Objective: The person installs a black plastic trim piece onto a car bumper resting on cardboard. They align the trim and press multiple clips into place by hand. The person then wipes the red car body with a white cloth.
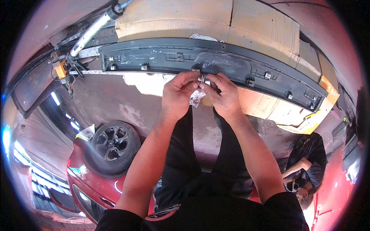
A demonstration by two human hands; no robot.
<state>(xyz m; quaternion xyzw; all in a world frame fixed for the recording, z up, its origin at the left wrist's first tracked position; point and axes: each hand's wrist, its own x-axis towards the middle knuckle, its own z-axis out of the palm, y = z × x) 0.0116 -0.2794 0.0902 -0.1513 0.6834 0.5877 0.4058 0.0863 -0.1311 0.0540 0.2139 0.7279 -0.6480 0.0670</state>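
Both hands are meeting at the lower edge of a long dark plastic trim panel (216, 57). The left hand (178, 92) and the right hand (224, 94) are pinching together a small white clip (202, 79), with the fingertips closed narrowly around it, right where the panel's edge is. Whether the clip is already sitting in the panel or is only being held against it, I cannot tell. Below the fingers, a small clear plastic bag (196, 98) is hanging, and it seems to be pressed between the two hands.

The panel is lying across sheets of brown cardboard (200, 17), which are covering a red surface. Its inner side is facing up, and several small white clips are sitting along it in a row. A white cloth (148, 82) is showing from under the panel, just left of the hands.

At the far left, a grey gas strut (92, 30) is running up diagonally. Lower in the picture, a spare wheel (111, 148) with a dark rim is resting on a red car (92, 184). At the right, another person in dark clothes (308, 161) is sitting well apart from the hands.
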